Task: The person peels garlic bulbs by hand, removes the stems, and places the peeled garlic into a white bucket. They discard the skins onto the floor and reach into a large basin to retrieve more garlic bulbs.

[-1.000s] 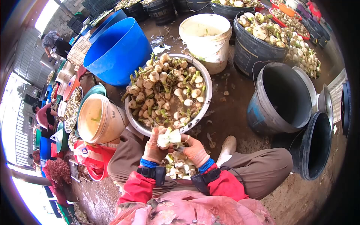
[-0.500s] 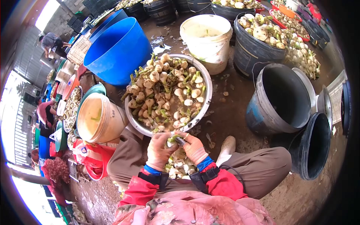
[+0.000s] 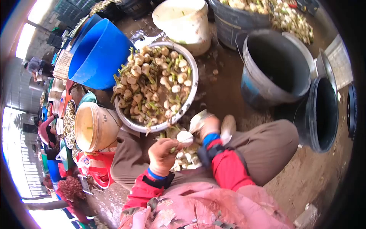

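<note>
My left hand [image 3: 161, 153] is closed around the green stem of a garlic bulb [image 3: 185, 138], whose peeled white head points up and to the right. To the right, my right hand [image 3: 209, 127] is smeared by motion. A pale, blurred piece [image 3: 199, 120] sticks out from its fingers, too smeared to name. Beyond both hands, a wide metal basin [image 3: 194, 82] holds muddy garlic bulbs with cut stems. Between my legs lies a heap of white garlic bulbs [image 3: 187, 160], partly hidden by my hands.
A blue tub [image 3: 97, 57], a white bucket [image 3: 198, 34] and a cream bucket [image 3: 91, 124] surround the basin. Dark buckets [image 3: 272, 68] stand at right, near a garlic-filled tub [image 3: 236, 24]. A red bag [image 3: 97, 166] lies left; other people work at far left.
My hands have separated, the right one swinging right and forward. The bulb in my left hand now shows a bare white head. The camera view has shifted, moving the basin up and left.
</note>
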Demonstrator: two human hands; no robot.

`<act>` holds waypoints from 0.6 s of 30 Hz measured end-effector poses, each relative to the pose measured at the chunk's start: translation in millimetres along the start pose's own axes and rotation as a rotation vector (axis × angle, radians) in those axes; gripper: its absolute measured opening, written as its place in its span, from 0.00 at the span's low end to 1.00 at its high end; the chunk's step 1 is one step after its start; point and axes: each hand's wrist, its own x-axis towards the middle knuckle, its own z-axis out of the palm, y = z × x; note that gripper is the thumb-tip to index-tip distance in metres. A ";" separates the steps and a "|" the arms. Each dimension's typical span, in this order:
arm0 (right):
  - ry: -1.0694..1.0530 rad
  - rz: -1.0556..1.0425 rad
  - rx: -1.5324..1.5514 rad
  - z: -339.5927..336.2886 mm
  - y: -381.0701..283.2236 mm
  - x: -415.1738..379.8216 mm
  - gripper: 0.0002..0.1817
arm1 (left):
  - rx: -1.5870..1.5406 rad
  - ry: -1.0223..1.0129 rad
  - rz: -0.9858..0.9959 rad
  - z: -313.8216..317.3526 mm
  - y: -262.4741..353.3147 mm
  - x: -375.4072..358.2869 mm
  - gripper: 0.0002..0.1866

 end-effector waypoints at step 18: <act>-0.820 -0.014 1.651 -67.0 -104.8 -35.0 0.29 | -1.145 0.371 -0.666 -38.6 -39.6 -15.0 0.19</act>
